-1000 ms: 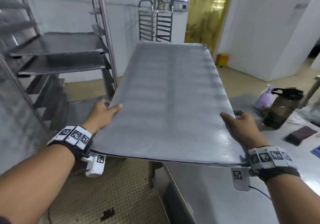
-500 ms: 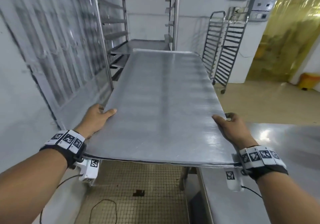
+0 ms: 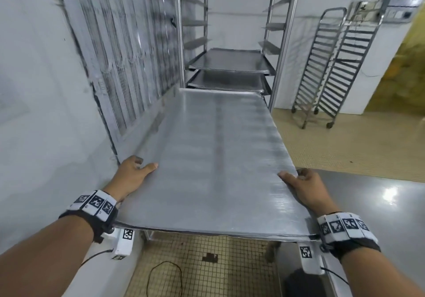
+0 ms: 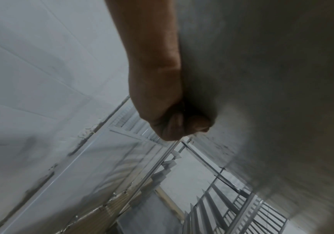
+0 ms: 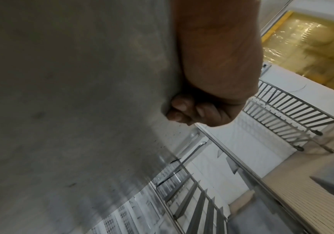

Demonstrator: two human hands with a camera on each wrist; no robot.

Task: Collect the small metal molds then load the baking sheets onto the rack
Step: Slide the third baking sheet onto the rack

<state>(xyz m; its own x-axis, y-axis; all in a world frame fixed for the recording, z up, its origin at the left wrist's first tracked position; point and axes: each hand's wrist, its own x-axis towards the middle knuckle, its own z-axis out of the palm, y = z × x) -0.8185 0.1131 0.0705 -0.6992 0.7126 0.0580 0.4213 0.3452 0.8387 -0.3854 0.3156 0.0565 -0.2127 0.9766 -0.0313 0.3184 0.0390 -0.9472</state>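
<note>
I carry a large flat metal baking sheet (image 3: 213, 158) level in front of me, its far end pointing at the tall steel rack (image 3: 230, 50). My left hand (image 3: 135, 170) grips the sheet's left edge, thumb on top, fingers curled beneath (image 4: 182, 125). My right hand (image 3: 303, 184) grips the right edge the same way, fingers curled under the sheet (image 5: 192, 110). Two baking sheets (image 3: 230, 63) lie on the rack's runners, one just above the other, slightly above my sheet's far edge. No small metal molds are in view.
A white wall with a wire-mesh panel (image 3: 128, 50) runs close along the left. Two empty narrow trolley racks (image 3: 331, 66) stand against the far wall at right. A steel table (image 3: 379, 195) lies at my right. A black cable (image 3: 165, 278) loops on the tiled floor below.
I have turned left and stepped closer to the tall rack, which now stands straight ahead. The sheet's far edge has come near the rack's front. Both hands keep their grip.
</note>
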